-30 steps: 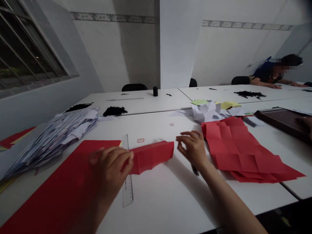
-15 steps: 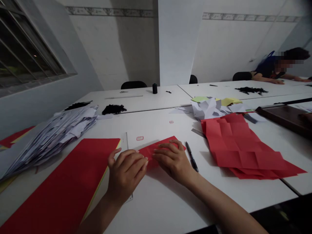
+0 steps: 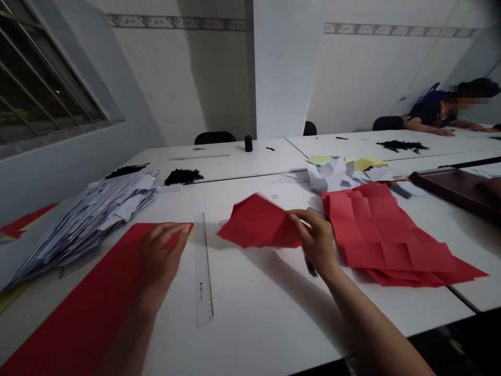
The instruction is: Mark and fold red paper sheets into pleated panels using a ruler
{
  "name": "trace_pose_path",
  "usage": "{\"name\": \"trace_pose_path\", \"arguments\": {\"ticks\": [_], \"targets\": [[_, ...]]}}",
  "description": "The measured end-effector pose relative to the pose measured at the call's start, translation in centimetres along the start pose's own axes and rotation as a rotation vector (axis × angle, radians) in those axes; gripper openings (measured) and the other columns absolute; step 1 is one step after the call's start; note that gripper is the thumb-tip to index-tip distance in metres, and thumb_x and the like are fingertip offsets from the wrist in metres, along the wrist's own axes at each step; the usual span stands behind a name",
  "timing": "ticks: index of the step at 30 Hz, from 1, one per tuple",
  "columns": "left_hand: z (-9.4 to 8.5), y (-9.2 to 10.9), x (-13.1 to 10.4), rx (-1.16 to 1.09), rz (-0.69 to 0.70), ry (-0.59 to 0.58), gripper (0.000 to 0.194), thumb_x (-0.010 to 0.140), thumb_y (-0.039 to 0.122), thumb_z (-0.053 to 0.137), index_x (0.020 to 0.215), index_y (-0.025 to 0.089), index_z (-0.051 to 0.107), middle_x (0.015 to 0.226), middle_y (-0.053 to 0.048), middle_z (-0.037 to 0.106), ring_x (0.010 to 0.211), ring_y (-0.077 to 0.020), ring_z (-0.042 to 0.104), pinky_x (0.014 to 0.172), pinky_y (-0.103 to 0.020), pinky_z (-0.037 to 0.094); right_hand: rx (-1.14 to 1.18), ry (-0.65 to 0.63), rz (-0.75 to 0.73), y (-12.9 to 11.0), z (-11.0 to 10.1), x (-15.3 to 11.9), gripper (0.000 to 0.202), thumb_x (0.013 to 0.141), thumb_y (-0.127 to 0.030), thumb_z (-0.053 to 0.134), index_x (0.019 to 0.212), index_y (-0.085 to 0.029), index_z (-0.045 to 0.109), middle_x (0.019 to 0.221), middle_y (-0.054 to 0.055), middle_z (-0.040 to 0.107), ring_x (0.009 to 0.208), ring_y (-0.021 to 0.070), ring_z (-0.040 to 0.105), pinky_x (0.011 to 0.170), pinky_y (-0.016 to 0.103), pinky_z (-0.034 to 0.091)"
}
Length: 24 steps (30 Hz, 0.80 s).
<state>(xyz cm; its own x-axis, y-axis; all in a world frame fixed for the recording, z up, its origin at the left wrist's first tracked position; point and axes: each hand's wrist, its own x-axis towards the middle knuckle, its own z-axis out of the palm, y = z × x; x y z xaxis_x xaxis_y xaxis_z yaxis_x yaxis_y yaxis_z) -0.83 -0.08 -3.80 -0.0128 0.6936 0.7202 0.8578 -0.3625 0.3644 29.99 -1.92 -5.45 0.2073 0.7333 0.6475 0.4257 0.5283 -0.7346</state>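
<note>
My right hand [image 3: 319,243] pinches the right edge of a creased red paper sheet [image 3: 256,224], lifted above the white table and slightly blurred. On the left, my left hand [image 3: 162,258] has thumb and fingers closed at the near-right corner of a stack of large red paper sheets [image 3: 105,282]; yellow shows along the stack's edge. Between the hands lies a clear ruler [image 3: 204,282]. A black pen [image 3: 312,268] is mostly hidden behind my right hand. Beside that hand, several creased red sheets [image 3: 391,230] lie in a loose pile.
A thick heap of white paper [image 3: 113,209] leans at the left. Crumpled white paper [image 3: 332,172], a dark tray [image 3: 457,188], black string bundles [image 3: 183,176] and a black thread spool [image 3: 248,143] are farther back. Another person [image 3: 434,112] leans on the table at the far right.
My right hand has raised the red sheet off the table and moved right with it. My left hand has left that sheet and moved left onto the red stack's corner, uncovering the ruler.
</note>
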Motion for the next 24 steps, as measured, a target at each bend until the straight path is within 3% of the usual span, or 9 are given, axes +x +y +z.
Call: {"name": "trace_pose_path", "arguments": {"ticks": [3, 9, 13, 17, 19, 24], "targets": [[0.9, 0.5, -0.5, -0.257, -0.168, -0.088, 0.019, 0.085, 0.036, 0.056, 0.089, 0.021, 0.068, 0.095, -0.003, 0.063, 0.093, -0.0212, 0.060, 0.083, -0.035, 0.045, 0.310, 0.086, 0.352, 0.5, 0.0, 0.2, 0.020, 0.084, -0.038, 0.057, 0.085, -0.021, 0.066, 0.085, 0.001, 0.068, 0.078, 0.0161, 0.060, 0.070, 0.028, 0.044], [3.0, 3.1, -2.5, -0.679, -0.354, -0.324, 0.030, 0.084, 0.043, 0.058, 0.105, 0.023, 0.062, 0.106, -0.006, 0.063, 0.103, -0.0221, 0.058, 0.092, -0.037, 0.044, 0.804, -0.036, 0.784, 2.4, 2.6, -0.7, 0.028, 0.076, -0.046, 0.064, 0.086, -0.021, 0.065, 0.075, -0.001, 0.062, 0.064, 0.0114, 0.053, 0.059, 0.023, 0.039], [3.2, 4.7, -3.3, -0.966, -0.451, -0.548, 0.044, 0.088, 0.047, 0.051, 0.124, 0.023, 0.050, 0.128, -0.012, 0.053, 0.116, -0.0256, 0.051, 0.095, -0.041, 0.044, 0.960, -0.203, 0.908, 2.4, 4.0, -2.0, 0.028, 0.074, -0.046, 0.066, 0.086, -0.020, 0.065, 0.077, -0.001, 0.064, 0.064, 0.0118, 0.053, 0.058, 0.023, 0.038], [3.5, 5.5, -4.5, -1.170, -0.538, -0.790, 0.056, 0.085, 0.052, 0.052, 0.136, 0.032, 0.037, 0.145, -0.008, 0.037, 0.127, -0.0279, 0.041, 0.090, -0.037, 0.048, 1.083, -0.442, 0.973, 1.7, 5.2, -3.6, 0.029, 0.073, -0.044, 0.068, 0.083, -0.016, 0.065, 0.079, 0.003, 0.066, 0.066, 0.0131, 0.055, 0.062, 0.025, 0.041], [3.8, 5.5, -5.1, -1.207, -0.622, -0.815, 0.057, 0.082, 0.049, 0.059, 0.134, 0.033, 0.040, 0.140, -0.008, 0.044, 0.122, -0.0280, 0.047, 0.086, -0.035, 0.050, 1.086, -0.516, 1.003, 1.5, 5.7, -4.3, 0.030, 0.073, -0.043, 0.069, 0.081, -0.015, 0.065, 0.076, 0.003, 0.065, 0.063, 0.0123, 0.055, 0.062, 0.025, 0.041], [4.1, 5.5, -5.6, -1.147, -0.865, -0.745, 0.050, 0.073, 0.039, 0.072, 0.117, 0.023, 0.057, 0.110, -0.010, 0.066, 0.098, -0.0290, 0.063, 0.077, -0.036, 0.051, 0.984, -0.610, 1.048, 0.8, 5.9, -4.9, 0.034, 0.072, -0.046, 0.071, 0.084, -0.016, 0.064, 0.081, 0.003, 0.065, 0.069, 0.0125, 0.058, 0.067, 0.026, 0.044]]}}
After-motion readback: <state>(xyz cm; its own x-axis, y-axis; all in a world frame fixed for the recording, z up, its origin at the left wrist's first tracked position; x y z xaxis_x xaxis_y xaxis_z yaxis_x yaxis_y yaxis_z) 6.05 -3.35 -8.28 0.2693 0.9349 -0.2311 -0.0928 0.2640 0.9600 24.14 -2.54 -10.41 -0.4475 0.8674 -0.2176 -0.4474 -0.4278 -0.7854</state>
